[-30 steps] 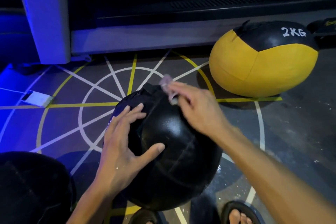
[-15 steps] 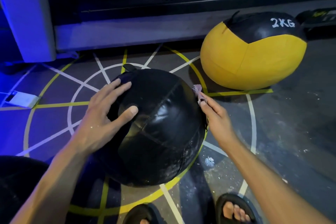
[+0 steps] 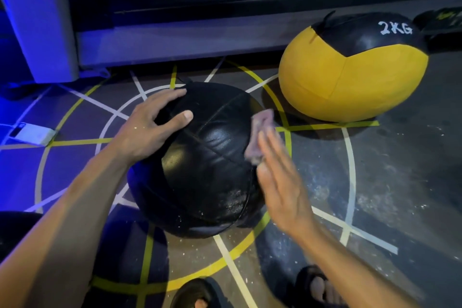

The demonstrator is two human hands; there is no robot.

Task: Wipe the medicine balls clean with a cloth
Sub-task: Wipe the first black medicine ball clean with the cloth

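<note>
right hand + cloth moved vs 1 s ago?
Yes. The right hand and cloth went from the top of the black ball down its right side, toward the yellow ball.

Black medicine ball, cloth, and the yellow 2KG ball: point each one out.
black medicine ball (image 3: 207, 157), head view, on its shiny top panel.
cloth (image 3: 260, 132), head view, on the pinkish fold showing above the right hand's fingers.
yellow 2KG ball (image 3: 350, 87), head view, on its yellow front panel.
</note>
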